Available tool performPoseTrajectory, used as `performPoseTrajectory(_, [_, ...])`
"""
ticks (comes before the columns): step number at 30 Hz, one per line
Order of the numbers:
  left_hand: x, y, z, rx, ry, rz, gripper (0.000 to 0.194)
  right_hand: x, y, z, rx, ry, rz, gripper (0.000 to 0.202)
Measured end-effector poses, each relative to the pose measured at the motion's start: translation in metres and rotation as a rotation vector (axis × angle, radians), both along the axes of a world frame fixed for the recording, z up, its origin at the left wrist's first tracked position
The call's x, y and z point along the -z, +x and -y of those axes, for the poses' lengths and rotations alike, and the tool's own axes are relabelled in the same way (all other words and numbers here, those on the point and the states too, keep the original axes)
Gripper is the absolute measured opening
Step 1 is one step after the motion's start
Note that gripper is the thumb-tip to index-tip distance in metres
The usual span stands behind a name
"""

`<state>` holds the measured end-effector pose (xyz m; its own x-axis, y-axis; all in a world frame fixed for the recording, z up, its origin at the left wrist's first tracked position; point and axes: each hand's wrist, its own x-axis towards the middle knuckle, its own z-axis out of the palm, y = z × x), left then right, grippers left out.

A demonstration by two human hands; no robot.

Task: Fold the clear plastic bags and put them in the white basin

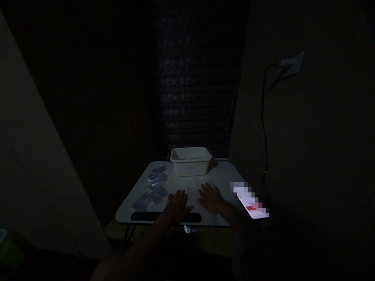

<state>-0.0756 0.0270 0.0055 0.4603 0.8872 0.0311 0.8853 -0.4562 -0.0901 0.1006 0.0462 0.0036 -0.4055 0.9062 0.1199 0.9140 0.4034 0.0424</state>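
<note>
Both hands rest on a small white folding table (181,187) in a dim room. My left hand (177,205) lies flat, fingers apart, near the dark slot (146,216) along the front edge. To its right, my right hand (210,198) is also spread flat on the tabletop, with a faint clear strip or film under or beside it. Neither hand holds anything. Left of my hands lie several clear plastic packets (158,191), their contents too dark to make out. Behind my hands stands a white plastic tub (191,168) with dark handles and something pale inside.
A lit phone-like screen (254,208), partly blurred out, is at the table's right edge. Crumpled shiny plastic (190,229) shows below the front edge. A black cord (263,117) hangs from a wall outlet (290,65). Dark blinds (187,82) cover the back.
</note>
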Motion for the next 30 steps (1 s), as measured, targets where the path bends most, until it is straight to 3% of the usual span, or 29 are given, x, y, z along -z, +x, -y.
performPoseTrajectory(8, [-0.011, 0.002, -0.001, -0.042, -0.037, 0.008, 0.060, 0.011, 0.003, -0.007, -0.003, -0.030, -0.005, 0.063])
performPoseTrajectory(16, [-0.006, 0.008, -0.003, -0.074, -0.045, -0.035, 0.054, 0.010, 0.002, -0.006, -0.002, -0.093, -0.021, 0.066])
performPoseTrajectory(21, [-0.010, 0.008, 0.000, -0.062, -0.044, -0.029, 0.049, 0.009, 0.003, -0.006, 0.007, -0.126, -0.033, 0.066])
performPoseTrajectory(30, [-0.002, 0.009, -0.006, -0.122, 0.019, 0.024, 0.063, 0.004, 0.004, -0.007, -0.005, -0.116, -0.029, 0.066])
